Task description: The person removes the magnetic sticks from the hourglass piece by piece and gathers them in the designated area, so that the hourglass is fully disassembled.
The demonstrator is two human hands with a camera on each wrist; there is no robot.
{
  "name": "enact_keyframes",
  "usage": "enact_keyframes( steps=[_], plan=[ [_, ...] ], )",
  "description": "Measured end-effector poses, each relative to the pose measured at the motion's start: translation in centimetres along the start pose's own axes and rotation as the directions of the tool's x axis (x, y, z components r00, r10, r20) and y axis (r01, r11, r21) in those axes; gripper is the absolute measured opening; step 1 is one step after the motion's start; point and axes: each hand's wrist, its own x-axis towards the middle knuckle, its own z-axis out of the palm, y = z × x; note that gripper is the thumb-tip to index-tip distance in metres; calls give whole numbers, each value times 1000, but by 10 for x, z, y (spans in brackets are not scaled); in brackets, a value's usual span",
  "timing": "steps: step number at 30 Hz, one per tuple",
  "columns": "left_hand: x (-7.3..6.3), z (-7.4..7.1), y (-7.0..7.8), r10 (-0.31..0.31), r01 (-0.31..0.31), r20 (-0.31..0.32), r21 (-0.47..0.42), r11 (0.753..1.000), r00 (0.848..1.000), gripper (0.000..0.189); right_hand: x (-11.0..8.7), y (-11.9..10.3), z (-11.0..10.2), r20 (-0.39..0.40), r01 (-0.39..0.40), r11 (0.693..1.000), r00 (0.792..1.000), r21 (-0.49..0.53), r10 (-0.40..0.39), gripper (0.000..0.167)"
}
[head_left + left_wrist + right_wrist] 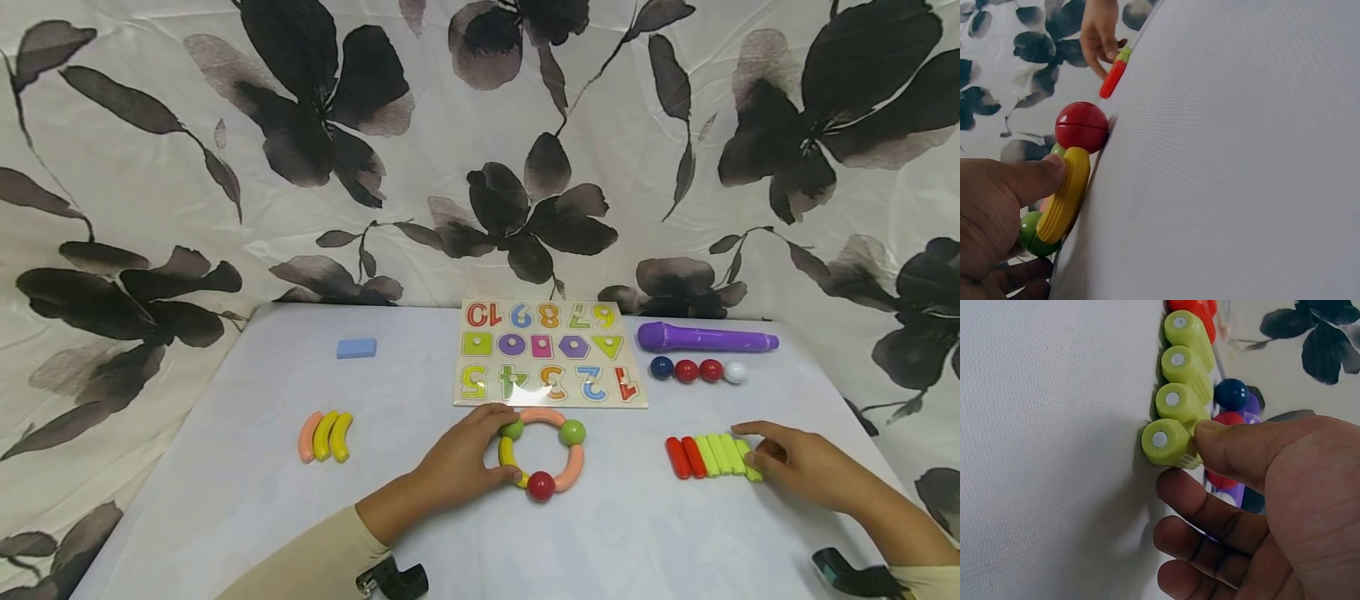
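Note:
My left hand (467, 454) holds a ring of toy pieces (574, 468) on the white table, with fingertips at a green ball (513, 429) and the thumb on a yellow curved rod (1071, 194). Pink curved rods, another green ball and a red ball (1082, 127) complete the ring. On the right, my right hand (806, 468) pinches the last light-green rod (1166, 442) of a row between thumb and index finger. That rod sits slightly askew beside the other light-green rods (722, 454). Two red rods (684, 458) lie at the row's left end.
Behind the ring lies a number and shape puzzle board (551, 354). A purple toy microphone (707, 337) and several balls (686, 372) are right of it. Further left are a blue block (356, 348) and three curved rods (322, 437). Flowered cloth (420, 125) hangs behind the table.

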Motion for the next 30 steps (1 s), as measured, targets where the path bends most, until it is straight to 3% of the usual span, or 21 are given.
enact_keyframes(
  steps=[6, 11, 15, 21, 25, 30],
  plan=[
    [0, 0, 2, 0, 0, 3, 7, 1000, 1000, 76, 1, -3, -1, -10, -37, 999, 999, -8, 37, 50],
    [1, -4, 3, -14, 14, 27, 7, 1000, 1000, 75, 3, -19, -3, -103, -29, 998, 994, -58, 23, 49],
    [1, -7, 2, -19, 18, 48, 15, 1000, 999, 71, 6, -46, -3, -157, 2, 997, 988, -78, -14, 49],
    [2, -10, -2, 30, -32, 44, 48, 998, 999, 48, 11, -95, 8, -182, 99, 993, 977, -68, -110, 45],
    [3, -14, -3, 39, -43, 54, 75, 996, 998, 37, 17, -125, 23, -170, 184, 981, 967, -55, -191, 47],
    [3, -19, -5, 72, -79, 79, 89, 993, 994, 30, 27, -152, 46, -95, 259, 965, 961, -36, -261, 69]
  ],
)
